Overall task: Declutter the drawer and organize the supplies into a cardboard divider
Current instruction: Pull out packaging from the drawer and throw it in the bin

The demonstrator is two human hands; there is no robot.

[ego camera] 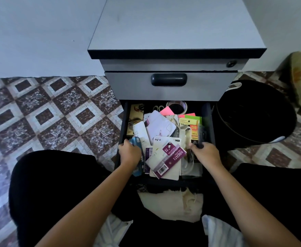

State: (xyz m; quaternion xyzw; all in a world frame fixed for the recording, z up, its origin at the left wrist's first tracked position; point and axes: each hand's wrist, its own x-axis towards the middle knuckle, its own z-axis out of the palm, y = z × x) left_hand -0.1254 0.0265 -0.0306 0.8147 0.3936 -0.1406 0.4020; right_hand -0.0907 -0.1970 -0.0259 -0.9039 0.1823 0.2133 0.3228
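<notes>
As you reach into the open drawer [124, 122], your left hand [129, 153] curls round a blue packet [136, 142] at its front left. Your right hand [205, 153] dips in at the front right, fingers bent over a dark item [200, 144]; whether they clamp it I cannot tell. Loose supplies [164, 125] lie heaped between.

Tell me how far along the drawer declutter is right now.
Early stage. Done: the drawer is pulled open. In hand: the left hand rests on a blue packet, grip unclear; the right hand curls its fingers round a dark case at the right wall. Left: nearly everything. The purple lead pack, sticky notes and tape roll sit loose in the pile, and no cardboard divider is in view.
</notes>
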